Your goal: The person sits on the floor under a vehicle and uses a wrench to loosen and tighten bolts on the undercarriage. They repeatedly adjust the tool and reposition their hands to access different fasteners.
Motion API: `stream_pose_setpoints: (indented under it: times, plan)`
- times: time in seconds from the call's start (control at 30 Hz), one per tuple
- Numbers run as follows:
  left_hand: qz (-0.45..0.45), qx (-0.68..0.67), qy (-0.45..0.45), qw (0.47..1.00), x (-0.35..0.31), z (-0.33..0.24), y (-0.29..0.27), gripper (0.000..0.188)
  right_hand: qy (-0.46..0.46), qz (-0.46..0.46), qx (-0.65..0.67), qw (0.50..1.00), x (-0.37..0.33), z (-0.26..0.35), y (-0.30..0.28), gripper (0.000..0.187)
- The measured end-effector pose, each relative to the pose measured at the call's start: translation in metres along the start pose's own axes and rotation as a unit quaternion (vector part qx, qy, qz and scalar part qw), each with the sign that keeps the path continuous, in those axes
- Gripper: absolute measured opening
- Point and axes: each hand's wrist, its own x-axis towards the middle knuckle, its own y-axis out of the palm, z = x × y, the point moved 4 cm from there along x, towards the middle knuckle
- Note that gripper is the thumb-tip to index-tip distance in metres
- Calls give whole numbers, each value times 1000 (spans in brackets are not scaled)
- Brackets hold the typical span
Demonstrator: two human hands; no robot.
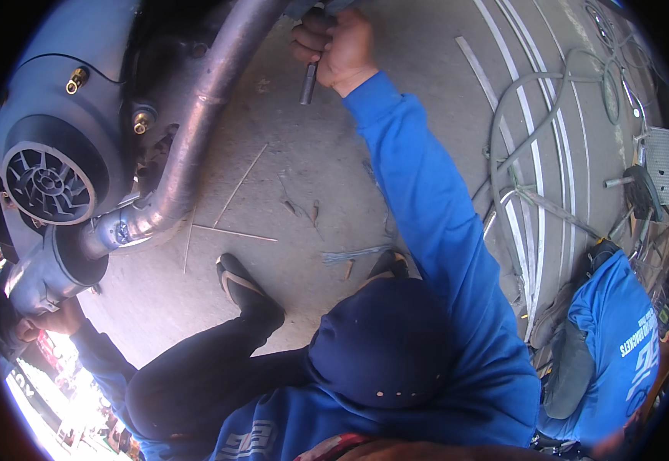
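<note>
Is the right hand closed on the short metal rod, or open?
Closed: the right hand has its fingers curled around the metal rod, which hangs below the fist.

I see a dull grey metal exhaust pipe (pixel 196 131), smooth but scuffed, running into an engine casing (pixel 50 146) of matt painted metal with a ribbed black plastic fan cover (pixel 43 184) and two shiny brass fittings (pixel 77 79). My right hand (pixel 338 46) grips a short bare steel tool (pixel 308 83), and my sleeve (pixel 427 207) is soft blue cloth. The floor (pixel 311 169) is rough grey concrete, strewn with bright metal strips (pixel 534 146).
</note>
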Motion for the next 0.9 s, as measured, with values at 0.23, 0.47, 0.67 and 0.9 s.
stream_pose_setpoints:
  times: [0.23, 0.47, 0.67, 0.9]
  plan:
    - [-24, 3, 9, 1000, 1, 1, -3, 86, 11, -116, -51, 992, -4, -3, 0, 24]
    - [-40, 8, 11, 999, 11, 3, -5, 86, 68, -11, 51, 996, -3, 5, 11, 19]
    - [-54, 13, 15, 998, 13, 5, 4, 86, 179, 53, -9, 982, -10, 38, 7, 24]
    - [-67, 11, 32, 997, 2, 7, 9, 86, 230, 157, -351, 894, -28, 53, 28, 30]
